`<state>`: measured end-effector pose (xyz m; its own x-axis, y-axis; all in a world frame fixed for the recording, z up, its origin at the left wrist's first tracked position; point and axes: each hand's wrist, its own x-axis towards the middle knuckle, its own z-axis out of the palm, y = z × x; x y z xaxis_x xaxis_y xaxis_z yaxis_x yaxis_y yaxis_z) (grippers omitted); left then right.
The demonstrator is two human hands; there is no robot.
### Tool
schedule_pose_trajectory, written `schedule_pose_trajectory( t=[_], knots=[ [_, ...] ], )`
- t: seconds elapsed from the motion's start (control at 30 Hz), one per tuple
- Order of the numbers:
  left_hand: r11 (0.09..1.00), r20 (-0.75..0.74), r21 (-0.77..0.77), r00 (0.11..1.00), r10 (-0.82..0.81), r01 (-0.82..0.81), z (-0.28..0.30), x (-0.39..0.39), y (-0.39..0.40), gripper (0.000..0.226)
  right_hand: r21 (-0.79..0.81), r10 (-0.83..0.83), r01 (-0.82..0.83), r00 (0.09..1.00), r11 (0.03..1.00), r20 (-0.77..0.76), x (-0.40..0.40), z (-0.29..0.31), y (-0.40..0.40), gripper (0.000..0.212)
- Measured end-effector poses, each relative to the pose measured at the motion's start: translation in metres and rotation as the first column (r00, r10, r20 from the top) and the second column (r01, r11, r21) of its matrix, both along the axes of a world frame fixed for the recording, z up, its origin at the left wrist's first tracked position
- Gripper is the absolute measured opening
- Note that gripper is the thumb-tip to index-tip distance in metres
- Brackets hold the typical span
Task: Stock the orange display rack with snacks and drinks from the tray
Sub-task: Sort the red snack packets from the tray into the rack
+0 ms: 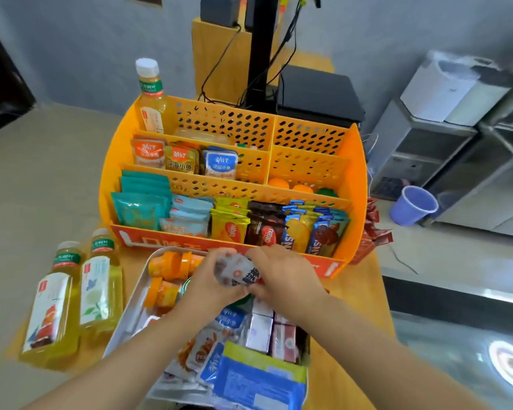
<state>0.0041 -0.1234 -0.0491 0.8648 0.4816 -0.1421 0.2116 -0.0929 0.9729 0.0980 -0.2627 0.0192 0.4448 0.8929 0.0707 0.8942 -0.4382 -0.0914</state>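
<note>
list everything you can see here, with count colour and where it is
display rack: one, orange, on the table behind the tray
tea bottles: three, yellow; one in the rack's back left, two on the table left of the tray
fish snack packets: orange, gold and blue, second tier left
front-row packets: teal, pale blue, yellow, brown, blue
tray: one, white, holding orange cups, packets, small cartons
bucket: one, purple, floor at right
small packet: one, white, held over the tray
left hand, right hand: both pinch the small packet
</note>
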Motion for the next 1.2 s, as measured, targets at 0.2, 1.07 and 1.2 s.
schedule_pose_trajectory(
  t=[0.2, 1.07, 1.2],
  knots=[
    [1.000, -0.031, -0.003, 1.000, -0.006, 0.006, 0.001, -0.002, 0.001, 0.059, -0.087, -0.083, 0.100, 0.980, 0.991, 0.183, 0.001, -0.012, -0.010, 0.083],
    [0.996, 0.073, 0.023, 0.993, -0.092, 0.091, 0.003, 0.000, -0.034, 0.084, 0.255, 0.009, 0.941, 0.260, 0.221, -0.966, -0.003, -0.034, -0.042, 0.029],
    [0.995, 0.069, -0.010, 0.993, -0.100, 0.101, 0.006, 0.006, -0.034, 0.082, 0.211, 0.100, 0.945, 0.191, 0.248, -0.976, -0.001, -0.035, -0.033, 0.029]
  ],
)
